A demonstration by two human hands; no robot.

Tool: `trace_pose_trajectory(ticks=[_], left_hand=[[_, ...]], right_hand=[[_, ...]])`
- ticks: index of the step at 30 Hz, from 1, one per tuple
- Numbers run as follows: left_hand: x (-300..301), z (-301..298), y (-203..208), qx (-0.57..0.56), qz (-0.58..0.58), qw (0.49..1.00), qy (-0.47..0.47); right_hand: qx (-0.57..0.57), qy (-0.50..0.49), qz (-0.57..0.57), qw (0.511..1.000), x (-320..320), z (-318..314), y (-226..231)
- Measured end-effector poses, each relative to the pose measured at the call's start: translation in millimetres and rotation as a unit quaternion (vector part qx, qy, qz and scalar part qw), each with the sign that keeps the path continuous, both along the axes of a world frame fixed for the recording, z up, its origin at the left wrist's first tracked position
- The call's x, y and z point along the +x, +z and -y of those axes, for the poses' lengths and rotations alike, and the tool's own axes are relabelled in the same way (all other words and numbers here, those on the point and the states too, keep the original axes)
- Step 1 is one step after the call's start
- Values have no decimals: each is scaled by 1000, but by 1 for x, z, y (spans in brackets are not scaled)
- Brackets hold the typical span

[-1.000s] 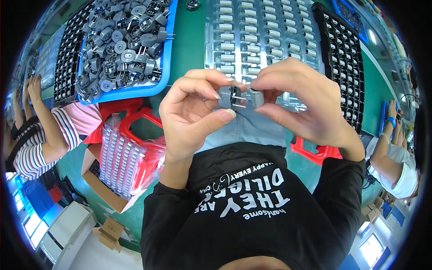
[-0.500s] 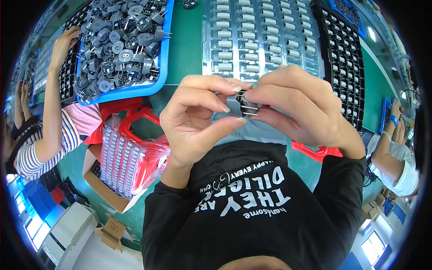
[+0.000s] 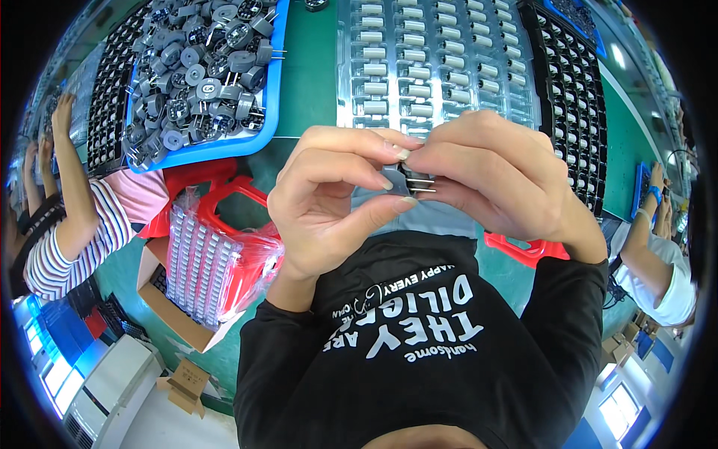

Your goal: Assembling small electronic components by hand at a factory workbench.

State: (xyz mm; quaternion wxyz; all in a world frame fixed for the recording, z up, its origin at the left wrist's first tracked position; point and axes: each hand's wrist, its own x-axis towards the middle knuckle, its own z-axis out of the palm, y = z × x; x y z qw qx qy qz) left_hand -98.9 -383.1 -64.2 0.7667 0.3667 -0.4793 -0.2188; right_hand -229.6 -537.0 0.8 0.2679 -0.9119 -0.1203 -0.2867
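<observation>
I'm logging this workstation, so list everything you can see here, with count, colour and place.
part: one, small, dark grey with metal pins, pinched between both hands
blue tray: one, upper left on the bench, heaped with many grey round pinned parts
clear tray: one, top centre, rows of small white parts
black trays: one at upper right, another at far left, gridded with small parts
bench: green, under the trays
red basket: one, lower left, holding a wrapped stack of trays
cardboard box: one, open, below the basket
co-workers: one at left in a striped sleeve, one at right in white
left hand: thumb and fingers on the part
right hand: gripping the part's other side
</observation>
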Motion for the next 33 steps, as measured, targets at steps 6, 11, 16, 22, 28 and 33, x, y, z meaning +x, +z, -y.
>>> trace_pose_trajectory(ticks=[6, 11, 16, 22, 28, 33], left_hand=[[-10, 7, 1, 35, 148, 973, 175], [-10, 8, 11, 49, 289, 922, 252], [47, 0, 26, 220, 432, 722, 494], [85, -11, -15, 336, 509, 633, 477], [86, -4, -3, 355, 516, 622, 470], [94, 3, -3, 410, 471, 617, 479]], right_hand=[[193, -30, -12, 981, -3, 0, -12], [210, -28, 2, 977, -4, 9, -3], [-81, -396, 32, 914, -85, 115, 27], [-137, -479, -75, 864, -193, 224, 0], [-159, -468, -57, 867, -199, 270, -23], [-168, -425, -98, 884, -190, 286, -32]])
